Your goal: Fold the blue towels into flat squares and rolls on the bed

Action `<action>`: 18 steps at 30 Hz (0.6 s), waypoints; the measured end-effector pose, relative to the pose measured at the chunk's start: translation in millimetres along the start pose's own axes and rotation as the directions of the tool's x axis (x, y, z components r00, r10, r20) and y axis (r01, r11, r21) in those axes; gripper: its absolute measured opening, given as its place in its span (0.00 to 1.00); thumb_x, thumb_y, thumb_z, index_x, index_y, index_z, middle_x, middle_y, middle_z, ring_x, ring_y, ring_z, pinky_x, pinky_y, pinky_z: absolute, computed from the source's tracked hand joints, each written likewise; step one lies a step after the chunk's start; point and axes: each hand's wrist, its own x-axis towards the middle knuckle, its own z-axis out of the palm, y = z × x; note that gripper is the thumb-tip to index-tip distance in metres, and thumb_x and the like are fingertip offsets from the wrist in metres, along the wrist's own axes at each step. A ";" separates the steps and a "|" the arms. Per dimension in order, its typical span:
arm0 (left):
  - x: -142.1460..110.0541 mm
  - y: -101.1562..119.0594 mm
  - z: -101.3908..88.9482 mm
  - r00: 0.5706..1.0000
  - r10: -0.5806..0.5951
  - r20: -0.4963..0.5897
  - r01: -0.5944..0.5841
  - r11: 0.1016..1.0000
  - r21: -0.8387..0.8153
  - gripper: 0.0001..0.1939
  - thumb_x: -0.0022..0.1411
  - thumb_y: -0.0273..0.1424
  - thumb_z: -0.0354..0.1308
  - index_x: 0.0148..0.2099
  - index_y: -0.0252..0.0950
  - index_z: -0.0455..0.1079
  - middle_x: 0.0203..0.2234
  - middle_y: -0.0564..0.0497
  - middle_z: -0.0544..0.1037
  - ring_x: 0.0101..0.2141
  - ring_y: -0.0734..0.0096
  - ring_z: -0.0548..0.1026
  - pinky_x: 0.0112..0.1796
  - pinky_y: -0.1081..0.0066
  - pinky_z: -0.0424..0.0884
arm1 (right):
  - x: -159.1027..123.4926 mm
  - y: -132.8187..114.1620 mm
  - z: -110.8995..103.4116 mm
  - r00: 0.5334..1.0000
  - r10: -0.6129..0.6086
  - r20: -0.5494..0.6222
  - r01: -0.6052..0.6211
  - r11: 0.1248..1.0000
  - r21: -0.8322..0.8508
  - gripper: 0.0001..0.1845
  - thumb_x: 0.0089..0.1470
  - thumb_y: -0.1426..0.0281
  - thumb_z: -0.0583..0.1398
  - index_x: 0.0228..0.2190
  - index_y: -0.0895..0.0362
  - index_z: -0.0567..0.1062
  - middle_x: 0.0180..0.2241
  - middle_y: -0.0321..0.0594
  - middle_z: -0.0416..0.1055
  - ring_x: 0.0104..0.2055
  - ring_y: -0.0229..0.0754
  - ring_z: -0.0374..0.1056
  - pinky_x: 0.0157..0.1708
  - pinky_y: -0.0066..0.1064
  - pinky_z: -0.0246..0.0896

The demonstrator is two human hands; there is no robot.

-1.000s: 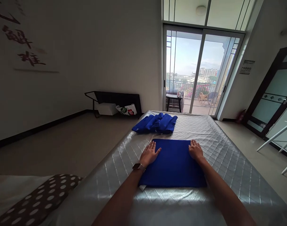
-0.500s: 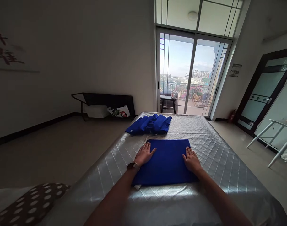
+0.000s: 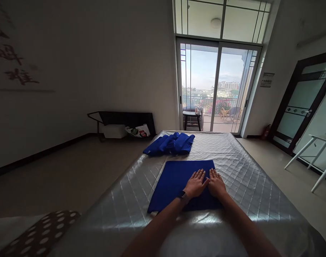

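A blue cloth (image 3: 171, 184), folded into a flat rectangle, lies on a silver quilted cover (image 3: 120, 203). My left hand (image 3: 195, 184) rests flat on its right half, fingers stretched out and pointing away from me. Beside it, my right hand (image 3: 216, 182) lies flat over the cloth's right edge, also with fingers extended. The two hands are close together, and neither grips anything. Farther off on the same cover is a crumpled, loosely bunched pile of blue cloth (image 3: 169, 144). A dark watch sits on my left wrist.
A brown cloth with white dots (image 3: 42, 232) is at the lower left. Past the cover's far left side stands a low black frame (image 3: 128, 119) with a white box (image 3: 115, 131) under it. To the right is a white-legged table (image 3: 303, 151). Glass sliding doors (image 3: 219, 82) stand beyond.
My left hand has slid right across the folded cloth, from its left edge to close beside my right hand. My right hand stays near the right edge. The view has tilted slightly.
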 end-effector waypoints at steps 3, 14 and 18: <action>-31.7 -37.9 -8.8 0.989 -0.146 0.006 0.146 0.989 0.005 0.34 0.74 0.48 0.32 0.72 0.34 0.53 0.69 0.41 0.57 0.69 0.57 0.53 0.67 0.53 0.52 | 0.7 -0.8 0.4 1.000 0.018 -0.014 -0.018 1.000 0.008 0.35 0.69 0.61 0.41 0.69 0.68 0.51 0.71 0.52 0.45 0.74 0.44 0.37 0.70 0.40 0.34; -167.8 -123.3 -48.1 0.876 -0.482 0.008 0.481 0.876 0.050 0.35 0.72 0.47 0.36 0.71 0.31 0.54 0.70 0.40 0.56 0.69 0.56 0.53 0.66 0.55 0.53 | -4.0 -7.4 -10.4 0.999 0.031 -0.024 -0.031 1.000 -0.003 0.33 0.68 0.63 0.43 0.68 0.68 0.53 0.71 0.51 0.46 0.74 0.46 0.39 0.70 0.42 0.35; -170.9 -113.9 -65.6 0.884 -0.465 -0.049 0.466 0.885 0.013 0.32 0.70 0.45 0.43 0.68 0.32 0.60 0.67 0.39 0.62 0.67 0.55 0.58 0.65 0.57 0.56 | -25.2 -4.5 -31.3 0.994 -0.018 -0.107 0.019 1.000 0.001 0.28 0.64 0.68 0.51 0.64 0.60 0.65 0.67 0.51 0.58 0.70 0.49 0.52 0.67 0.40 0.45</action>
